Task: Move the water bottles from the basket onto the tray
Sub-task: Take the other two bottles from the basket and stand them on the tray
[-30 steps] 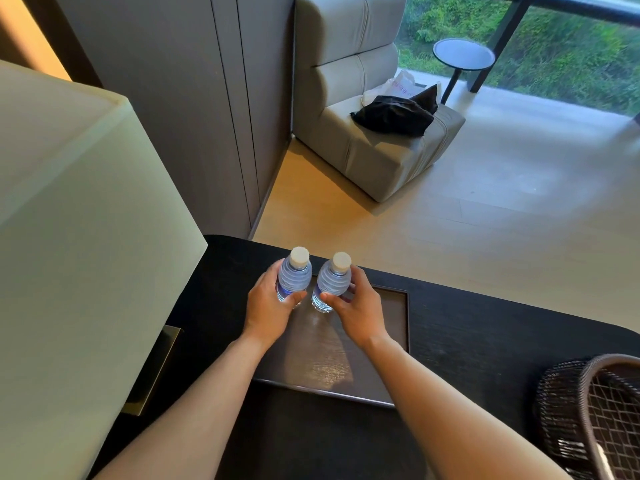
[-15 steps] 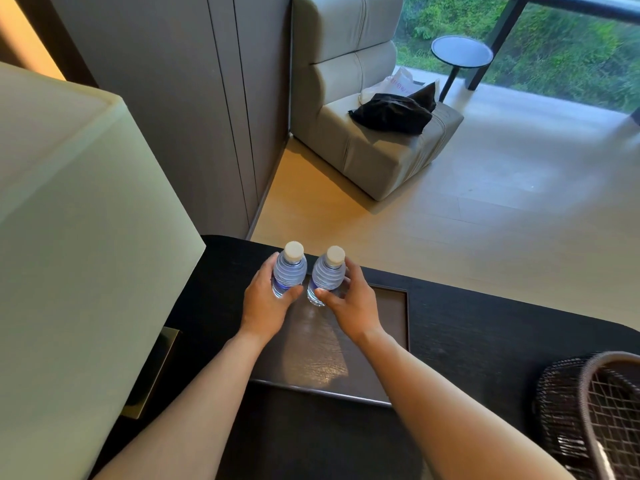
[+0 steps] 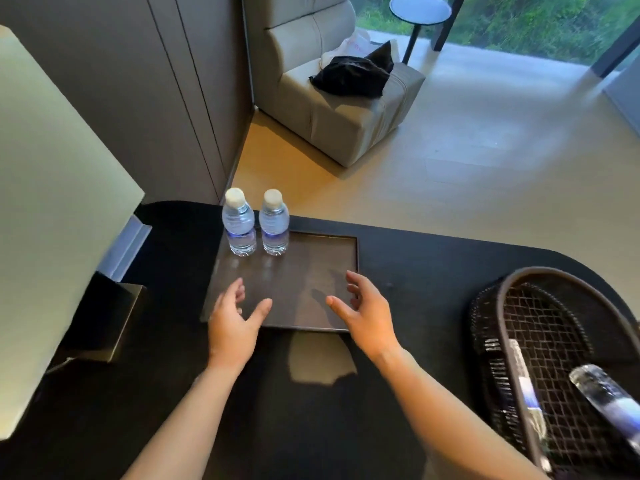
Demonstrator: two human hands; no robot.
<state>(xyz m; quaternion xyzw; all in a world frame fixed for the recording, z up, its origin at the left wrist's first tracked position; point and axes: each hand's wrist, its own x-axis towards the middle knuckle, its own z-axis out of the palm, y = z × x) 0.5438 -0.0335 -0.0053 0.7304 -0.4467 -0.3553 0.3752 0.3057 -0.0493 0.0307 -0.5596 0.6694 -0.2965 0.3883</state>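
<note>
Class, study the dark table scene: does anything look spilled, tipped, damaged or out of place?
Nothing stands out. Two clear plastic water bottles stand upright, side by side, at the far left corner of the dark rectangular tray. More bottles lie inside the black woven basket. No spills.

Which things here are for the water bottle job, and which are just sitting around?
For the job:
- two bottles upright on the tray
- basket with more bottles lying inside
- left hand and right hand, both open

Just sitting around:
- lamp
- sofa with a black cloth
- round side table
</note>
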